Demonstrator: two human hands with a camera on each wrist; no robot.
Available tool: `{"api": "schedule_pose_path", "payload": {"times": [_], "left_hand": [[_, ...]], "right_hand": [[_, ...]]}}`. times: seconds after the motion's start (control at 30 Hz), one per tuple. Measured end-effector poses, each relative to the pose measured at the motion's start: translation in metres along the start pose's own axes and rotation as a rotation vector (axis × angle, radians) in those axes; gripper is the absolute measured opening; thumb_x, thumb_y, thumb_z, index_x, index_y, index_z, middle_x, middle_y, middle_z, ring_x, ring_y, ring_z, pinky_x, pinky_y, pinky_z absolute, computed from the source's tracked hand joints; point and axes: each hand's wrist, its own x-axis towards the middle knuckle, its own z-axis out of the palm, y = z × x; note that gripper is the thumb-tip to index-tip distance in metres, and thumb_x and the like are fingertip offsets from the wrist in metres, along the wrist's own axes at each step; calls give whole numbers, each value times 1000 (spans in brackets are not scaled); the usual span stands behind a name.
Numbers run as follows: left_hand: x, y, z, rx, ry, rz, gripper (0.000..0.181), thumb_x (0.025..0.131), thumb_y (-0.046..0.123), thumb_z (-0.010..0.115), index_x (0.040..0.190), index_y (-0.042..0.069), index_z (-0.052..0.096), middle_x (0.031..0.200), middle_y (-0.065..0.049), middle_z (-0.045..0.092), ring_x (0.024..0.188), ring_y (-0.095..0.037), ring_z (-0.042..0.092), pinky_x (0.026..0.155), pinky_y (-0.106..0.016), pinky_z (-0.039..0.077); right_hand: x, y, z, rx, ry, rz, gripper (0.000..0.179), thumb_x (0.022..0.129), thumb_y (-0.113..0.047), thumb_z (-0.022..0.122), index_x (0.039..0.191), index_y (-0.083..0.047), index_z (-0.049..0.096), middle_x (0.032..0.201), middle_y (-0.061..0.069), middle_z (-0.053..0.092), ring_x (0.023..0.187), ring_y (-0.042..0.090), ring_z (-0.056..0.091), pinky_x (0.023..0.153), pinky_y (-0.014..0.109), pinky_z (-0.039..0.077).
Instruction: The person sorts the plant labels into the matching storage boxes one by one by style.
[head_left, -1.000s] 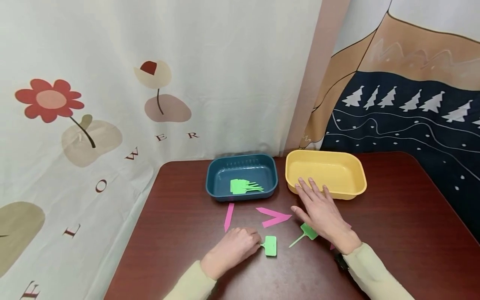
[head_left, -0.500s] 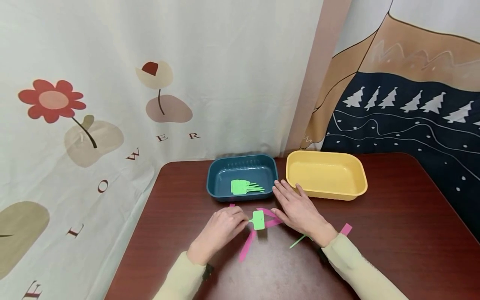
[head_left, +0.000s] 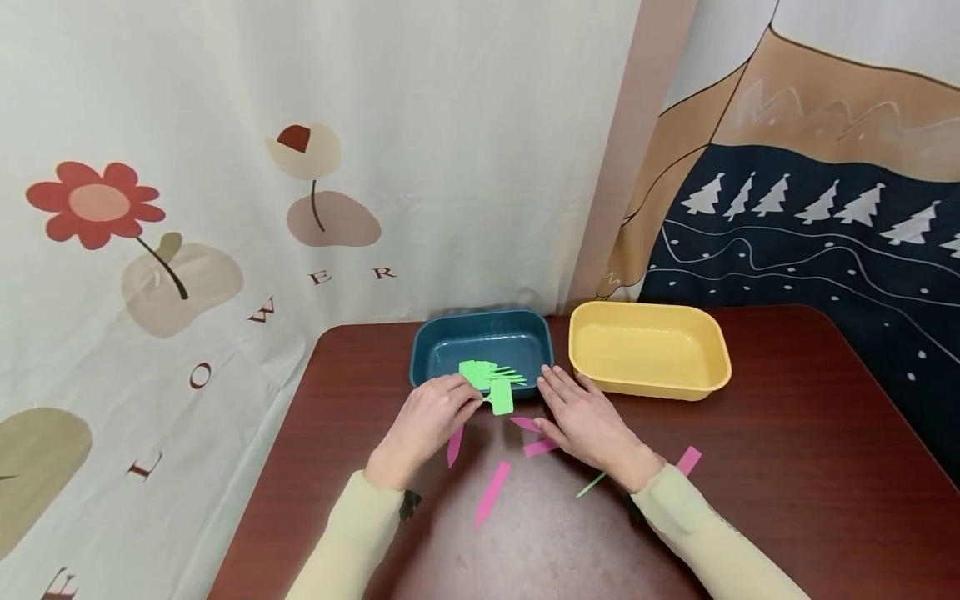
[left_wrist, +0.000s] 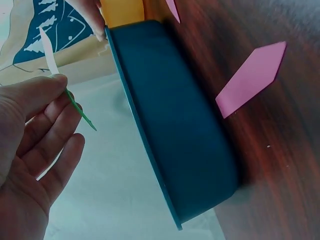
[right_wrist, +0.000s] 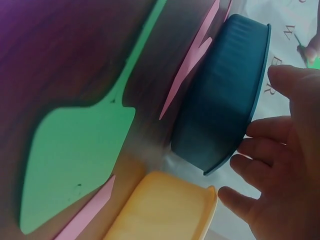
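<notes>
In the head view my left hand point(head_left: 427, 423) pinches a green T-shaped plant label point(head_left: 502, 399) by its thin stem, over the front rim of the blue tray point(head_left: 534, 337). The left wrist view shows thumb and fingertips on that label point(left_wrist: 75, 104) nearly edge-on. A bunch of green labels point(head_left: 472, 371) lies inside the tray. My right hand point(head_left: 588, 427), fingers straight and holding nothing, reaches to the tray's right front corner. Beneath the right wrist lies another green label point(right_wrist: 75, 155), its head hidden in the head view.
A yellow tray point(head_left: 652, 342) stands right of the blue one. Several pink pointed plant labels lie on the brown table point(head_left: 337, 500): one at front point(head_left: 492, 495), one by the left hand, others near the right hand and forearm. Curtains point(head_left: 465, 150) hang behind.
My left hand has lifted the green label from the table and carried it forward to the blue tray, uncovering a pink label. My right hand has moved left from the yellow tray.
</notes>
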Motion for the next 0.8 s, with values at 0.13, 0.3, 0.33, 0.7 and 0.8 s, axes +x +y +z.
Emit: {"api": "schedule_pose_path", "payload": {"times": [0.13, 0.3, 0.33, 0.7, 0.8], "left_hand": [[6, -5, 0, 16, -13, -12, 10, 86, 14, 86, 93, 12, 79, 91, 2, 72, 86, -16, 68, 84, -36, 58], [17, -15, 2, 34, -25, -19, 7, 88, 12, 84, 93, 11, 79, 90, 1, 71, 86, -16, 68, 84, -36, 58], [20, -17, 3, 34, -27, -23, 6, 89, 12, 83, 93, 11, 79, 91, 1, 71, 85, -16, 67, 83, -35, 58], [40, -35, 17, 17, -172, -118, 7, 96, 12, 75, 99, 11, 81, 97, -1, 74, 88, -16, 69, 83, -33, 59], [43, -39, 23, 28, -200, -137, 8, 98, 11, 72, 94, 12, 79, 94, 0, 72, 85, -14, 66, 78, -29, 57]], "right_hand": [[0, -2, 0, 4, 6, 2, 62, 101, -39, 67, 144, 4, 57, 155, 21, 48, 145, 36, 45, 117, 59, 33], [0, -2, -1, 15, -11, 9, 64, 100, -39, 67, 145, 4, 56, 156, 21, 47, 146, 37, 44, 118, 58, 32], [0, -2, -1, 23, -17, 12, 64, 100, -39, 67, 146, 4, 55, 156, 21, 47, 146, 36, 43, 118, 58, 33], [0, -3, 0, 80, -24, 28, 64, 101, -37, 67, 146, 6, 54, 157, 23, 45, 145, 38, 45, 111, 56, 42], [0, -3, 0, 76, -20, 22, 65, 101, -37, 68, 146, 6, 53, 157, 24, 44, 145, 38, 44, 111, 57, 42]]}}
